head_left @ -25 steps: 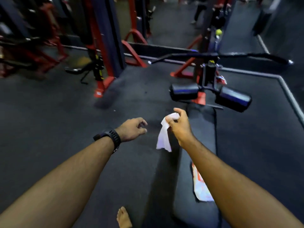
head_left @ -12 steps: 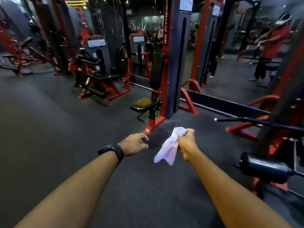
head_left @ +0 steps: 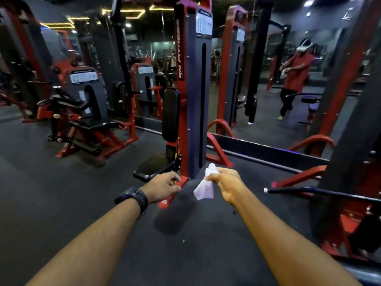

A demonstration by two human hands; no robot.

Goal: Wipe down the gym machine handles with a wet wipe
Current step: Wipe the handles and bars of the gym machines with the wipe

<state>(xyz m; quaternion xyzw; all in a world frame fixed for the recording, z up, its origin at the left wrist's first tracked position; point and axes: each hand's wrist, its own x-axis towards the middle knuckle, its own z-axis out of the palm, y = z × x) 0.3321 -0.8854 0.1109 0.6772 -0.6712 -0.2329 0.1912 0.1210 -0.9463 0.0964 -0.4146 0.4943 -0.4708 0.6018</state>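
Far left there's a red and black seated machine (head_left: pixel 82 112) on the dark rubber floor (head_left: pixel 51 193), well away from both arms. The left arm comes in from the bottom with a black watch (head_left: pixel 134 198) on the wrist. The left hand (head_left: pixel 165 187) hangs in mid air, fingers loosely curled in, thumb close to the fingertips, holding nothing. Right behind it in the shot is a small black seat (head_left: pixel 152 168) fixed to a tall red and grey tower (head_left: pixel 193 89) with a long black back pad (head_left: pixel 170 114) on its left side. The wipe (head_left: pixel 204 186) is just right of the left hand, not touching it, a crumpled white thing dangling in front of the tower's base. The right hand (head_left: pixel 226 182) has it pinched near the top between thumb and curled fingers, a bit poking up above the grip. Past that there's a mirror (head_left: pixel 266 129) along the wall with a person (head_left: pixel 294 77) in a red top showing in it. Over on the right a dark bar (head_left: pixel 321 191) with a silver end cap runs sideways, near the right hand but apart from it, and the wipe isn't touching it. Behind the bar stands a big red and black frame (head_left: pixel 348 153) at the edge of the shot
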